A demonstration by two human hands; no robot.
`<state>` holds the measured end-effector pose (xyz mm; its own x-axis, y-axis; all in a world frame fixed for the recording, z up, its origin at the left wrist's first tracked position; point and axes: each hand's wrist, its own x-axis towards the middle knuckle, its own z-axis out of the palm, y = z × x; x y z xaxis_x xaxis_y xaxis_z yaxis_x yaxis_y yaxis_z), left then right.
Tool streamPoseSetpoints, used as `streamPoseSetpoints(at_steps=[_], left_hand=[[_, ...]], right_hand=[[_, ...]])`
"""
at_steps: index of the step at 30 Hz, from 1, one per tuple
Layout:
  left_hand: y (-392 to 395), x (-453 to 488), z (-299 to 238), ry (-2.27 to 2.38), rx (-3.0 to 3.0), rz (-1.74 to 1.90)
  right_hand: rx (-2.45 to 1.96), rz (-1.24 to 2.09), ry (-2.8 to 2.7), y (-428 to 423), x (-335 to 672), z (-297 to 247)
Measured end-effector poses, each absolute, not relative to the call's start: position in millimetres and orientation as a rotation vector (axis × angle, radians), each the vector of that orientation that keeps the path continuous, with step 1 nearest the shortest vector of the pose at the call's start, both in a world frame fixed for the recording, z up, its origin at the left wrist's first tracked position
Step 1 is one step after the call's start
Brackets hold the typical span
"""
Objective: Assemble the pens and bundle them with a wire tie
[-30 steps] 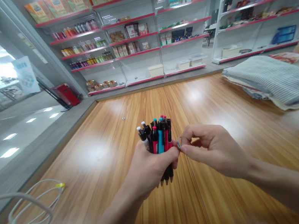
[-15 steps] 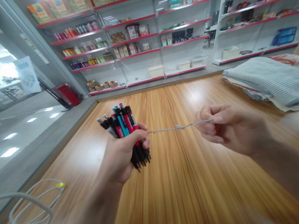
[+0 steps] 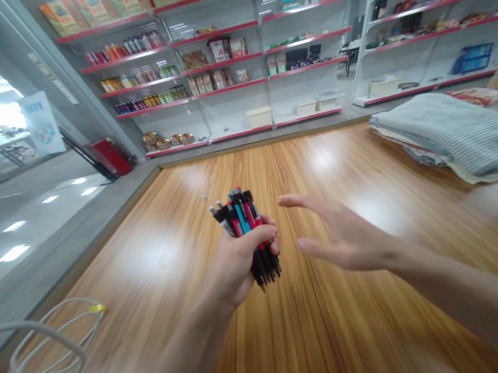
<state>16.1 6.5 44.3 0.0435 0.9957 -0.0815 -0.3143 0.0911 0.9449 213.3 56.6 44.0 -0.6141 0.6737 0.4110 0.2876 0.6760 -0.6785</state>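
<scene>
Head view: left fingers (image 3: 261, 234) grasp slim, rod-like pens (image 3: 244, 222) above a glossy, wood-grained tabletop (image 3: 283, 354) while right fingers (image 3: 302, 201) spread loose.

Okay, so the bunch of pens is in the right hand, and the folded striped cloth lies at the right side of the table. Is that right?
Not quite: the head view shows the bunch of pens in the left hand, not the right hand. The folded striped cloth does lie at the right side of the table.

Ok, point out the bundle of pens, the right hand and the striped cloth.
Bundle of pens (image 3: 243, 217), head view: upper barrels.
Right hand (image 3: 344, 232), head view: middle of the hand.
Striped cloth (image 3: 456, 134), head view: its upper surface.
</scene>
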Motion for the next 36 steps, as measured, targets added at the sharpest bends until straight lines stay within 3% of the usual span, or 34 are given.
streamPoseSetpoints(at_steps=[5,11,24,29,36], left_hand=[[7.7,31.3,18.5,0.942,1.184,1.234],[17.0,26.3,-0.2,0.990,1.279,1.295],[21.1,30.3,-40.1,1.149,1.407,1.198],[23.3,30.8,-43.1,1.038,1.453,1.255],[24.0,35.5,-51.9,1.019,1.581,1.206]], right_hand=[[-0.556,1.052,-2.292,44.3,191.2,29.4],[-0.699,0.907,-2.392,68.0,197.4,10.3],[-0.872,1.088,-1.938,73.6,203.7,14.0],[-0.760,0.981,-2.198,52.2,190.6,16.2],[-0.944,0.706,-2.247,47.9,179.4,4.4]])
